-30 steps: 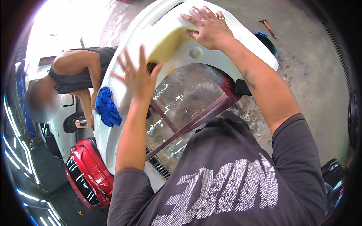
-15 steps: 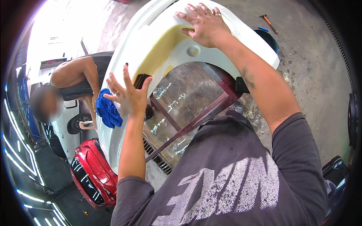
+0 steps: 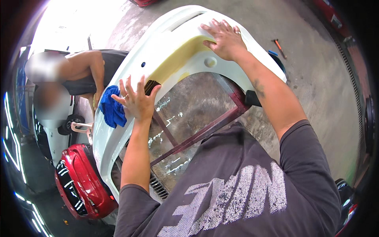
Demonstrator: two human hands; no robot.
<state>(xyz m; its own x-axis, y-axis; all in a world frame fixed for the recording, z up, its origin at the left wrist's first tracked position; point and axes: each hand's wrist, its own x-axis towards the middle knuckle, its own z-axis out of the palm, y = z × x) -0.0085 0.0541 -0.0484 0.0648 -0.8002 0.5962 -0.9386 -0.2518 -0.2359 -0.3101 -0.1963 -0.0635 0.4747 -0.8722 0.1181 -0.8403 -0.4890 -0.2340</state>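
So the big thing here is a white bumper (image 3: 167,49), curving around in front of the person in the dark tee (image 3: 241,193), and a maroon frame (image 3: 197,136) shows through the bumper's inner curve. Left hand (image 3: 141,102) is over the bumper's left part, grip wide open, fingers splayed, nothing in it; can't tell if the palm's actually touching. A crumpled blue cloth (image 3: 112,107) sits on the bumper just left of that hand. Right hand (image 3: 226,41) lies on the bumper's far right part, grip spread too, holding nothing, with the yellowish patch (image 3: 175,59) on the bumper running between the hands. Past the bumper's left edge there's a co-worker (image 3: 97,70) leaning over, and a hammer (image 3: 279,48) on the floor off its right end. Further left of the bumper: a red car (image 3: 85,181).
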